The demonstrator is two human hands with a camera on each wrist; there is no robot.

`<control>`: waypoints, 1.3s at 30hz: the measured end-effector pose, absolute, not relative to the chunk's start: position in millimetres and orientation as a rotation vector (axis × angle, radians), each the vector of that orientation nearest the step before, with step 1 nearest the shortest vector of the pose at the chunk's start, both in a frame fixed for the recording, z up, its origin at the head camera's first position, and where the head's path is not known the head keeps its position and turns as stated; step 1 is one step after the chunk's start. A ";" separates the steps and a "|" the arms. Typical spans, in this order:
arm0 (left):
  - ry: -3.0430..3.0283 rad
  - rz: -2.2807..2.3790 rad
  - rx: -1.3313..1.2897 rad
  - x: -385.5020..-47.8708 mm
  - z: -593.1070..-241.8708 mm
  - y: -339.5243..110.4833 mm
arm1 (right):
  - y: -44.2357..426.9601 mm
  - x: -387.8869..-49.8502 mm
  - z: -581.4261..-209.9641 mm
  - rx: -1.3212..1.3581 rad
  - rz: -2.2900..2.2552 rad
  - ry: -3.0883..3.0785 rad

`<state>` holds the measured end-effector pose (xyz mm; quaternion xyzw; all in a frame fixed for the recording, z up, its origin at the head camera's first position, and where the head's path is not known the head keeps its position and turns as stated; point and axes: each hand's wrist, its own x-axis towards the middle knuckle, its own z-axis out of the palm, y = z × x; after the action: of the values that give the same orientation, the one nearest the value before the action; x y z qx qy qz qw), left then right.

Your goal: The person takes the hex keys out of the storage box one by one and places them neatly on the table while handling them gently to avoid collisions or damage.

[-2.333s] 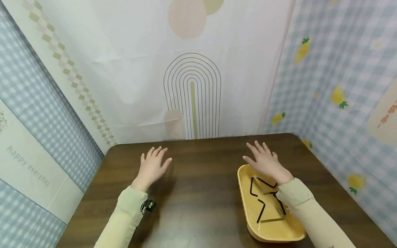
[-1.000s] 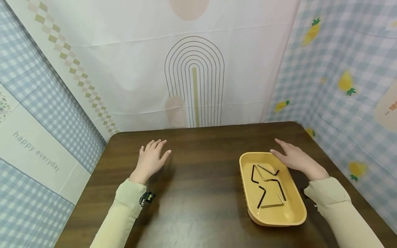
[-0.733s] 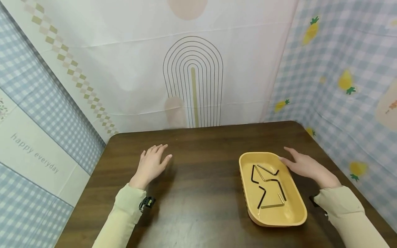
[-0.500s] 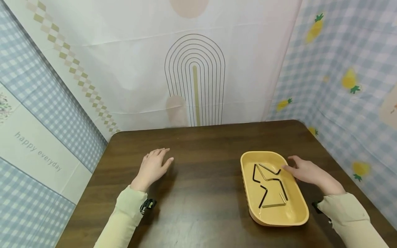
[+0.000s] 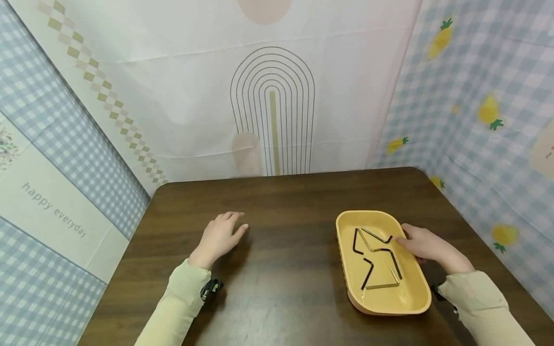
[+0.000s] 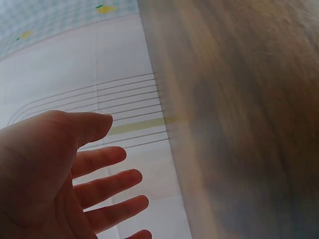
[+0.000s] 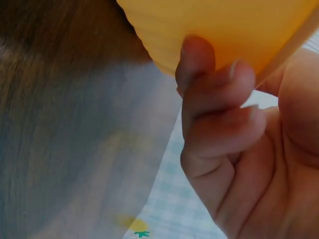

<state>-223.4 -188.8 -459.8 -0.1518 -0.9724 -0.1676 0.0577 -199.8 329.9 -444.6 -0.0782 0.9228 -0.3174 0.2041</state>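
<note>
A yellow oblong tray [image 5: 400,302] sits on the right part of the brown table. Inside it lie several L-shaped hex keys [image 5: 369,275], some black and some brass-coloured. My right hand [image 5: 430,246] grips the tray's right rim, thumb over the inner edge. In the right wrist view, the curled fingers [image 7: 219,129] press against the tray's outer wall [image 7: 224,25]. My left hand [image 5: 220,236] hovers over the table's left part and holds nothing. Its fingers [image 6: 112,186] are spread and loosely bent in the left wrist view.
The dark wood table [image 5: 277,269] ends at a white cloth backdrop [image 5: 190,110]. A blue checked cloth with pineapples [image 5: 472,96] hangs along the right side. Another checked cloth [image 5: 52,144] hangs on the left.
My right hand has gone from above the tray, out to its right side, and now grips the rim. The left hand has shifted slightly right, its fingers a little more bent.
</note>
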 end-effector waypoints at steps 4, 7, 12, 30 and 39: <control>-2.947 -0.496 -0.468 -228.4 -461.0 -184.9 | 329.8 -202.6 -445.7 -0.230 -0.895 2.578; -2.948 -0.499 -0.477 -231.8 -461.0 -181.4 | 329.5 -205.9 -447.0 -0.231 -0.900 2.578; -2.953 -0.481 -0.474 -237.4 -459.8 -178.0 | 328.3 -214.5 -447.7 -0.243 -0.897 2.581; -2.922 -0.463 -0.373 -260.2 -448.9 -177.8 | 324.0 -251.5 -452.2 -0.217 -0.883 2.613; -2.949 -0.498 -0.402 -291.0 -444.7 -140.7 | 321.7 -259.6 -452.3 -0.227 -0.893 2.612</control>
<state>-291.0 -140.7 -444.7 -0.1329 -0.9754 -0.1647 0.0621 -259.6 321.7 -452.3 -0.0807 0.9267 -0.3170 0.1850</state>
